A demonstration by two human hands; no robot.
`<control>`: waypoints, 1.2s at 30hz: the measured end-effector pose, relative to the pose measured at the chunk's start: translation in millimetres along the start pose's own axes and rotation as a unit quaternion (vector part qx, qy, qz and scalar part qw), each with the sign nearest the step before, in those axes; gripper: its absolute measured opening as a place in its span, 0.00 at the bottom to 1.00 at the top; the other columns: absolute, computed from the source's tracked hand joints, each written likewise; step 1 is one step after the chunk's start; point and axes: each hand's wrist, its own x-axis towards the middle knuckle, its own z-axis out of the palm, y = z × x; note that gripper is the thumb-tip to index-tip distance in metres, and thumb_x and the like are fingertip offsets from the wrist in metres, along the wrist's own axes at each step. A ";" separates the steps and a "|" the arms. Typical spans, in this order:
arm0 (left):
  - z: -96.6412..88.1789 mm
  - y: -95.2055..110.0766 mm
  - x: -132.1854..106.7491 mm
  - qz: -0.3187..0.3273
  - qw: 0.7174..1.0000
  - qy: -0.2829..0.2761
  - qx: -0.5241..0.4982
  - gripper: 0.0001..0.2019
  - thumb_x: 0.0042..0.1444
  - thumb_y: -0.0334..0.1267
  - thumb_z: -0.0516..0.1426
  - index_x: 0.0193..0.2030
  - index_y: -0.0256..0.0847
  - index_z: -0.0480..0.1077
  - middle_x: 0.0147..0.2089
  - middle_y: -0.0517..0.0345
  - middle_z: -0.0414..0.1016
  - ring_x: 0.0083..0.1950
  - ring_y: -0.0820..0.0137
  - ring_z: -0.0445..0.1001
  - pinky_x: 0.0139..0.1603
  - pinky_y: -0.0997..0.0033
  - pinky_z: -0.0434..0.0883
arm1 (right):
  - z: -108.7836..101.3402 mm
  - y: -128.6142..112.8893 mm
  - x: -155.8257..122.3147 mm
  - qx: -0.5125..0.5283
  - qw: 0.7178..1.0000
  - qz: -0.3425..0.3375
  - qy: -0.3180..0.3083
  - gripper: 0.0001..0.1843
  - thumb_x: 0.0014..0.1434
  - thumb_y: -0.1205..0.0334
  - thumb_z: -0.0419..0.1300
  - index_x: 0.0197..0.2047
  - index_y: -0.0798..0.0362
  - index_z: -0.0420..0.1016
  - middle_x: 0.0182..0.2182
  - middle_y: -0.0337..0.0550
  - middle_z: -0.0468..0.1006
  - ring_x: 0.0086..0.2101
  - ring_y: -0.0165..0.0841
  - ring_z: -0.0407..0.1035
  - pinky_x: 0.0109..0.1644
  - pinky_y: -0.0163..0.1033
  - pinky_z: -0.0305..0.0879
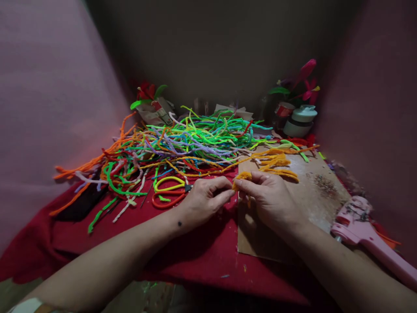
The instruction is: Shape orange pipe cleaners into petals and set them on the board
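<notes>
Between my two hands, above the left edge of a cardboard sheet, is a short orange-yellow pipe cleaner, bent into a curve. My right hand pinches it between thumb and fingers. The fingertips of my left hand are closed together at its left end, and what lies between them is hidden. Several folded orange-yellow pipe cleaners lie on the cardboard just behind my right hand. Scissors with one yellow and one red handle rest on the red cloth beside my left hand, their blades hidden behind it.
A large tangled heap of coloured pipe cleaners spreads across the back of the red cloth. A pink glue gun lies at the right. Behind stand a pale blue-lidded jar and pink flowers. Red flowers are at back left.
</notes>
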 end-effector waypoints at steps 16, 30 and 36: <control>3.6 -15.6 5.4 -0.132 0.902 -0.075 -0.405 0.04 0.51 0.32 0.56 0.31 0.35 0.63 0.24 0.61 0.71 0.14 0.82 0.62 0.09 0.85 0.58 | 3.8 1.3 1.0 -0.025 0.996 0.015 -0.080 0.03 0.45 0.72 0.55 0.24 0.56 0.69 0.17 0.36 0.71 0.19 0.25 0.62 0.24 0.32 0.57; -16.4 -6.5 12.5 -0.150 0.942 0.031 -0.299 0.07 0.48 0.35 0.59 0.29 0.36 0.63 0.17 0.66 0.65 0.12 0.82 0.59 0.12 0.84 0.56 | -6.0 -7.5 0.9 -0.219 0.975 0.009 -0.042 0.13 0.50 0.59 0.60 0.18 0.56 0.70 0.14 0.34 0.65 0.18 0.24 0.57 0.22 0.32 0.51; -14.4 -0.8 8.9 -0.149 0.962 0.043 -0.224 0.09 0.48 0.38 0.59 0.30 0.38 0.62 0.16 0.68 0.63 0.12 0.82 0.57 0.12 0.84 0.54 | -2.9 -8.6 -1.1 0.028 0.999 0.013 -0.016 0.09 0.47 0.59 0.64 0.27 0.55 0.71 0.22 0.39 0.75 0.22 0.27 0.68 0.28 0.34 0.65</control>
